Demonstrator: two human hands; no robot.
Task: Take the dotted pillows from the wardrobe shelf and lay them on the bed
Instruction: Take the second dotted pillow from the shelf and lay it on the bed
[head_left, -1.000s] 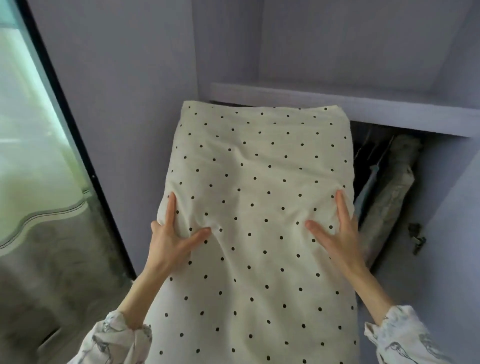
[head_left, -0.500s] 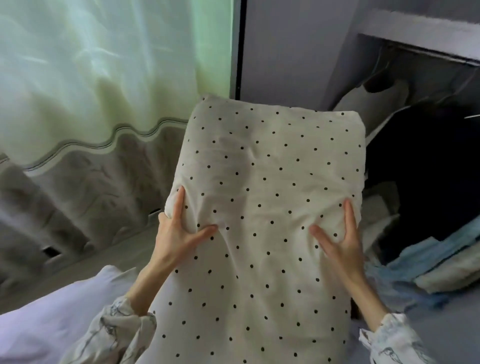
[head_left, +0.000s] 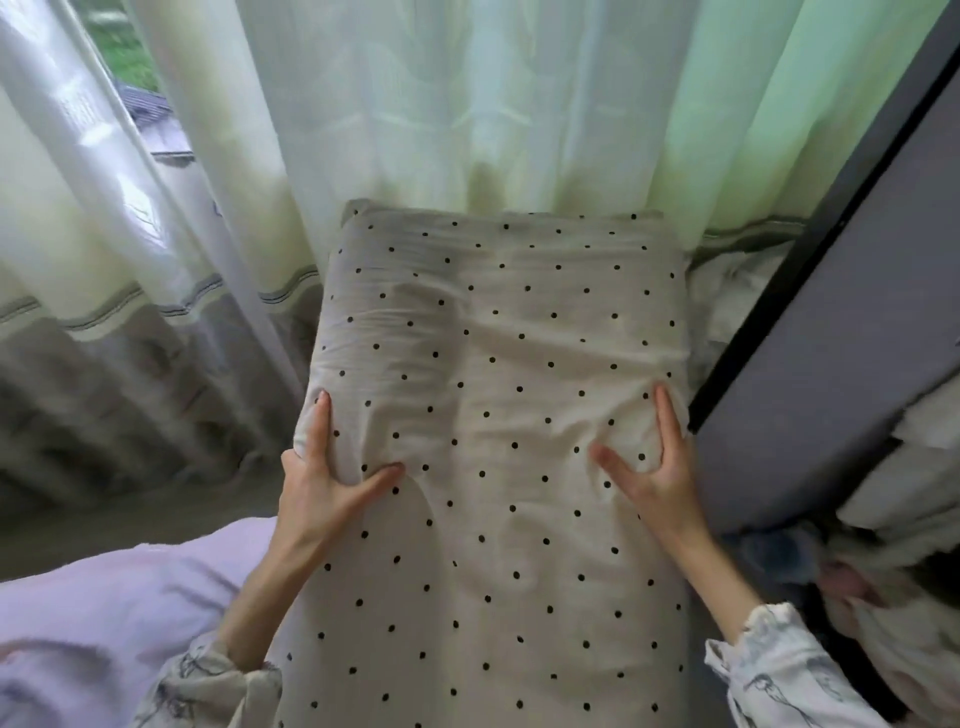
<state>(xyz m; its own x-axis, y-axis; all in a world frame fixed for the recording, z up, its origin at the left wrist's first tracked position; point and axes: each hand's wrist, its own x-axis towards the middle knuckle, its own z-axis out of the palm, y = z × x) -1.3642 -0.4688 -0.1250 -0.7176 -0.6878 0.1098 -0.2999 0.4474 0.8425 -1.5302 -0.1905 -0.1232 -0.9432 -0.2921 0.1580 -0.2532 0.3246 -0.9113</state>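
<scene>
Cream dotted pillow (head_left: 498, 415) held up at centre frame, clamped by its two long edges: left hand (head_left: 322, 483) wrapped on the lower-left edge, thumb pressed into the fabric; right hand (head_left: 654, 467) likewise on the lower-right edge. Swung away from the wardrobe shelf of a second ago; now backed by the pale curtain (head_left: 415, 130) across the upper frame, with only the wardrobe side panel (head_left: 831, 338) left at right. Probably mid-carry, turning toward the lilac bedding (head_left: 104, 597) at lower left. Near end of pillow cut off by the bottom edge; fingers behind it hidden; blurred clutter at lower right unreadable. No second pillow visible.
</scene>
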